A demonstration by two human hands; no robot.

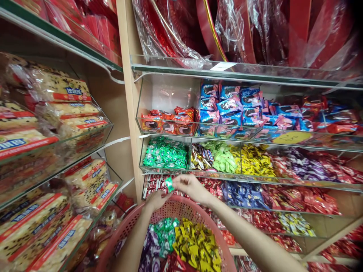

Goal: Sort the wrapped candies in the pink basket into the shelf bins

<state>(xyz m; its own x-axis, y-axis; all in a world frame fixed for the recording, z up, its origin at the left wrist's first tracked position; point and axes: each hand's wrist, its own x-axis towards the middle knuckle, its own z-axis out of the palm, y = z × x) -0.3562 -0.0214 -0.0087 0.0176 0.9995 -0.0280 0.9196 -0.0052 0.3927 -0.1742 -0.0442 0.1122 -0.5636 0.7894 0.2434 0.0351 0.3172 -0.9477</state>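
Shop shelving [128, 64] of pale wood and glass stands beyond and to the left of one pink plastic basket [119, 241]. Inside the basket lie four heaps of wrapped sweets: a green heap [166, 234], a yellow heap [195, 243], a purple heap [149, 245] and a red heap [172, 262], the last cut off by the bottom of the view. Just above the basket's rim, the right hand [191, 187] pinches one green wrapped sweet [169, 184] in its fingertips. The left hand [155, 200] sits just below that sweet, near the right hand but apart from it; whether it grips anything cannot be told. Directly beyond the basket, a bin of green sweets [166, 153] sits on a glass shelf, among other overlapping loose sweets too many to count. Left of the basket, bagged cakes [53, 88] stand in stacks, their labels partly hidden or hard to read. Higher up, beyond the basket, blue biscuit packs [229, 107] crowd together.
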